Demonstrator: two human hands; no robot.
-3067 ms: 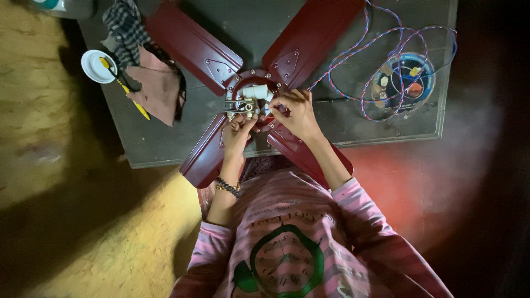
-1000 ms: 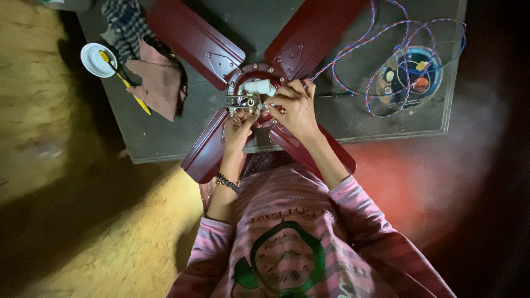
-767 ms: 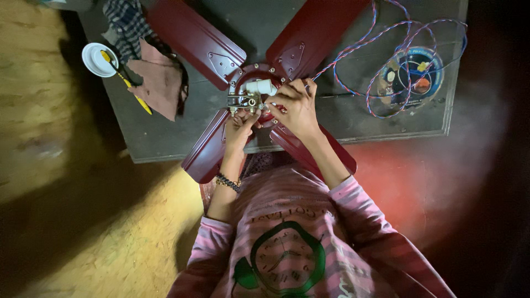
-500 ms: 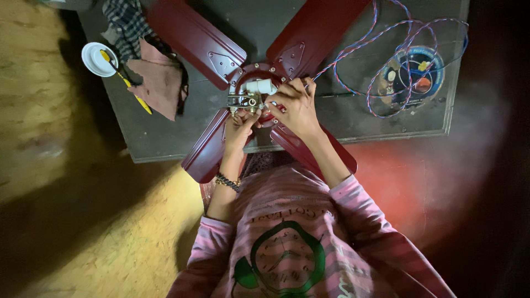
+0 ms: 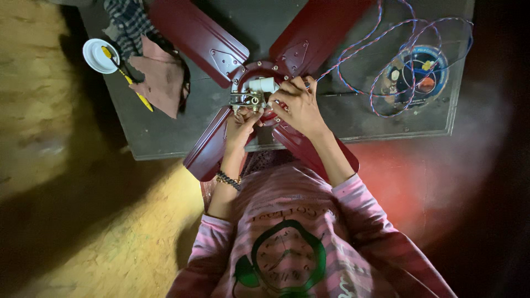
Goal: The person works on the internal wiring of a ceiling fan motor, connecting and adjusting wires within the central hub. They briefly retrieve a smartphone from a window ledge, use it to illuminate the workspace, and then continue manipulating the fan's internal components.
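A dark red ceiling fan [image 5: 205,41] lies on a low grey table [image 5: 165,132], its blades spread out from a round hub [image 5: 259,69]. On the hub sits a white part with a small metal terminal piece [image 5: 247,98]. My left hand [image 5: 241,126] pinches that metal piece from below. My right hand [image 5: 298,105] grips the hub beside the white part, where a twisted red and blue wire [image 5: 353,49] arrives. A beaded bracelet is on my left wrist.
The wire loops over a round blue container [image 5: 420,77] of small parts at the table's right. At the left lie a white lid [image 5: 99,55], a yellow-handled screwdriver [image 5: 132,88], a reddish cloth [image 5: 160,77] and a checked cloth [image 5: 130,22]. Bare floor surrounds the table.
Both hands stay on the fan's hub with only small finger shifts. The view has drifted slightly.
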